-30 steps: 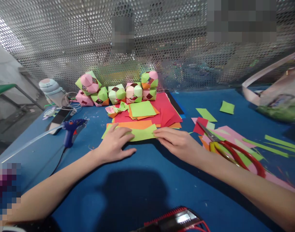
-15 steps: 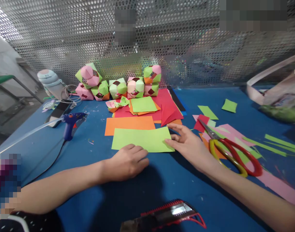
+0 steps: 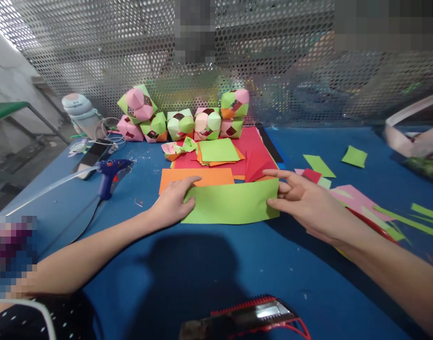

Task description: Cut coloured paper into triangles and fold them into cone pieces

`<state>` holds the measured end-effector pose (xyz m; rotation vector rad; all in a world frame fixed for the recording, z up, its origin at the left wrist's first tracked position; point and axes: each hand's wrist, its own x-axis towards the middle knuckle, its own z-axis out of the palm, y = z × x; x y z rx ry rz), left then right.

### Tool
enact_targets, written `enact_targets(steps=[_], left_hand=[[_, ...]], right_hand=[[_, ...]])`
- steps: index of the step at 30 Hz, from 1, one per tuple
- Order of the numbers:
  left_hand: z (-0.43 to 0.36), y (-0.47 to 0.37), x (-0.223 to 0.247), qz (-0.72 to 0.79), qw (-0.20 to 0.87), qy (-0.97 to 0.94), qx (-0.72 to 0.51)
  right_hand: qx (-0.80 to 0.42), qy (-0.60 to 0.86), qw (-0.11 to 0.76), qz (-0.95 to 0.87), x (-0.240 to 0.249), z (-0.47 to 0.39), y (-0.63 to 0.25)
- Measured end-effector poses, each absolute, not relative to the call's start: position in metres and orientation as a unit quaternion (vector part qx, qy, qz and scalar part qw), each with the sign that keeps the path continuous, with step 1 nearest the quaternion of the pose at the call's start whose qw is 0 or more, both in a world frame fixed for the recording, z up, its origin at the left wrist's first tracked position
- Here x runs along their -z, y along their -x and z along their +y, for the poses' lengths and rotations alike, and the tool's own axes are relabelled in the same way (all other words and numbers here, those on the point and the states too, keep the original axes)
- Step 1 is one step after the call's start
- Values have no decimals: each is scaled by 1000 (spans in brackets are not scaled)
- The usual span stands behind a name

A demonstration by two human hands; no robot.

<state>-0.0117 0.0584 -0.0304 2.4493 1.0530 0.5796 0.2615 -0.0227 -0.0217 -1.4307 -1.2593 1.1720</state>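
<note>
A light green paper strip point(image 3: 230, 203) lies lengthwise before me, its right end lifted and slightly bowed. My right hand point(image 3: 305, 198) pinches that end between thumb and fingers. At the strip's left end, my left hand point(image 3: 172, 200) has its thumb and index finger around the edge. Behind the strip and partly covered by it is an orange paper sheet point(image 3: 209, 175). Farther back, a stack of green and orange squares point(image 3: 220, 150) rests on red paper point(image 3: 254, 137). Scissors with a red handle point(image 3: 374, 223) are mostly hidden beneath my right forearm.
A box cutter point(image 3: 252, 316) lies at the near edge. On the left are a blue glue gun point(image 3: 108, 177), a phone point(image 3: 92, 158) and a bottle point(image 3: 83, 115). Folded paper balls point(image 3: 181, 123) line the mesh panel. Paper scraps point(image 3: 354, 196) and a bag point(image 3: 411, 137) are on the right.
My left hand has moved from the near side of the green strip up to its left end. The strip's right end is raised higher, and my right forearm now covers most of the scissors.
</note>
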Motion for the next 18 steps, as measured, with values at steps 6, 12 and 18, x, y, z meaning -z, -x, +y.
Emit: enact_targets(steps=[6,12,18], left_hand=[[45,4,33,371,282,-859,-213],[31,-8,36,286,290,-892,-193],[32,-5,38,316,297,-878,-203]], right_hand=[[-167,660,290,-673,2,-33,-267],[-85,513,226,-824,14,-28,-218],[-283,573,245,-729,39,-3,-216]])
